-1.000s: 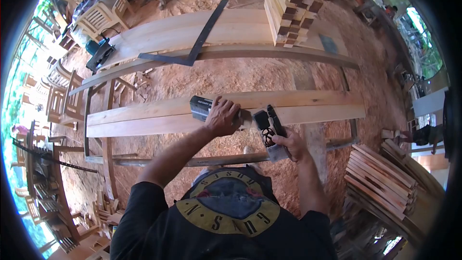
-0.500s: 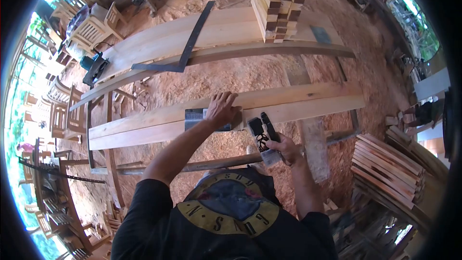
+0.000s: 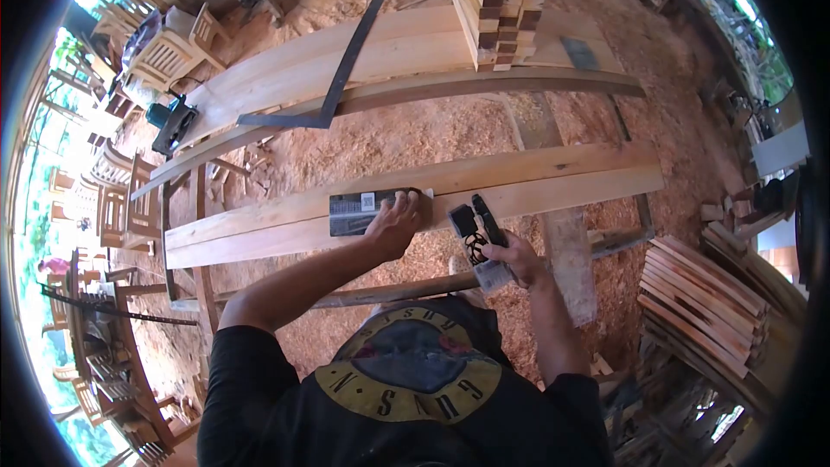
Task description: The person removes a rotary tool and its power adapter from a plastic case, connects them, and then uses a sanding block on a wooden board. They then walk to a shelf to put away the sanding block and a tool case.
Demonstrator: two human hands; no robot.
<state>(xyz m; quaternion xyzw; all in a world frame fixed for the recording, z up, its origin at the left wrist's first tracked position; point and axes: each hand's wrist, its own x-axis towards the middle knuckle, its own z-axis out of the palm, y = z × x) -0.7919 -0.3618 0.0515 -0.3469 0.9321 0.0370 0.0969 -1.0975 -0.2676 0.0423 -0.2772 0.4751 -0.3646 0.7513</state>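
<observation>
A flat dark box (image 3: 347,218) with a white printed label lies on two long pale boards set side by side (image 3: 536,182). My left hand (image 3: 396,227) is closed over its right end, fingers curled on top. To the right, my right hand (image 3: 519,261) grips a clear plastic pack with black parts (image 3: 473,242) above the boards' near edge. A black bar-shaped piece stands up along the pack's right side; its exact kind I cannot make out.
Beyond the boards, a metal framing square (image 3: 346,69) rests across a rail and wide planks (image 3: 398,43). A power tool (image 3: 175,125) sits at left, and stacked timber (image 3: 501,9) stands behind. More cut wood (image 3: 705,303) is piled at right. Shavings cover the ground.
My left hand has shifted nearer to me on the box, from its far edge to its right end, uncovering the label. My right hand keeps holding the pack in nearly the same place.
</observation>
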